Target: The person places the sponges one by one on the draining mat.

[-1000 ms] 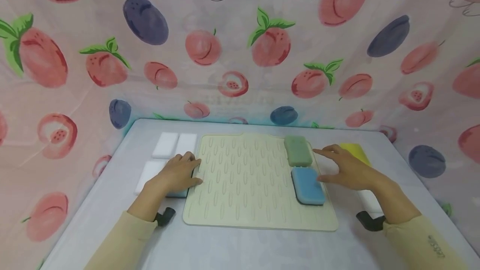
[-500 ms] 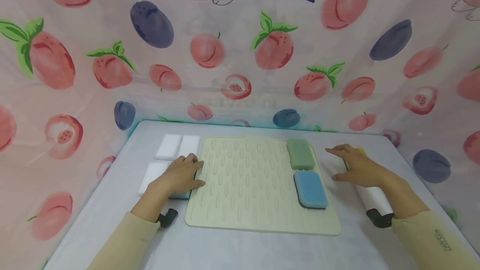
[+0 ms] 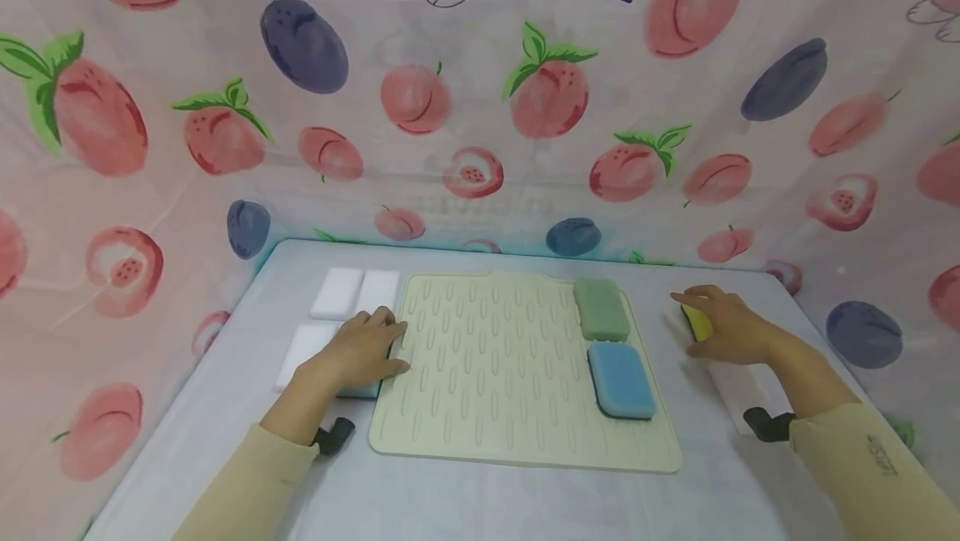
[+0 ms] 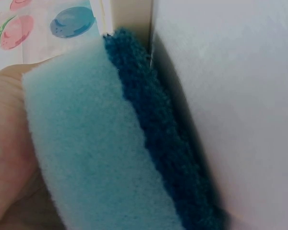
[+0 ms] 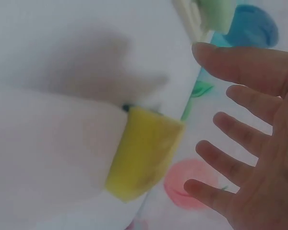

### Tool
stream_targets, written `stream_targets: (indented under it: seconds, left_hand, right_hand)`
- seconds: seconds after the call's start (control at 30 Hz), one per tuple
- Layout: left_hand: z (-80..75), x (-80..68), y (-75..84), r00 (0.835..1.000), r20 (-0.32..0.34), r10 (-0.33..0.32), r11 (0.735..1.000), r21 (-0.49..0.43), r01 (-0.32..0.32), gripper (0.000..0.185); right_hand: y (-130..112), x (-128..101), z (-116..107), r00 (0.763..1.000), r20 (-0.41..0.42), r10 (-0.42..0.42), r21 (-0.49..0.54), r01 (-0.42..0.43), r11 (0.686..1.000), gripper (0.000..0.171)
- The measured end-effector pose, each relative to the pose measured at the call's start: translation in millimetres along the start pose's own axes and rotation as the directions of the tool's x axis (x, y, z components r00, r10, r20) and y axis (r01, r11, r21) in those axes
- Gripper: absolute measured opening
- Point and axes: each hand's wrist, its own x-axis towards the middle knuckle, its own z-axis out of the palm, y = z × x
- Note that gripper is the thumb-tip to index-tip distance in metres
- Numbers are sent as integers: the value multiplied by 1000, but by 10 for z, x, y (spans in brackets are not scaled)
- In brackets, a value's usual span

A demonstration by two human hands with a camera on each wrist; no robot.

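My left hand (image 3: 356,353) rests at the left edge of a cream ribbed mat (image 3: 487,433), its fingertips and thumb right at the rim. Beneath it lies a light blue sponge (image 4: 96,134) with a dark blue scouring side, mostly hidden by the hand in the head view. My right hand (image 3: 731,328), fingers spread in the right wrist view, hovers over a yellow sponge (image 5: 146,153) with a dark underside. On the mat's right side a green sponge (image 3: 602,310) lies above a blue sponge (image 3: 621,380).
Several white blocks (image 3: 337,293) lie left of the mat, partly behind the left hand. A white block (image 3: 735,395) lies below the right hand, partly covered by the forearm. A fruit-print cloth (image 3: 480,91) hangs behind the white table (image 3: 450,508).
My right hand has moved right, away from the green and blue sponges on the mat, to the yellow sponge. The left hand has stayed in place at the mat's edge.
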Motion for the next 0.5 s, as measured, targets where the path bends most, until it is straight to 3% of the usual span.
stream_targets:
  seconds: [0.5]
  left_hand:
    - [28, 15, -31, 1000, 2, 0, 1000, -8, 0, 69]
  right_hand:
    - [337, 108, 34, 993, 42, 109, -23, -108, 994, 93]
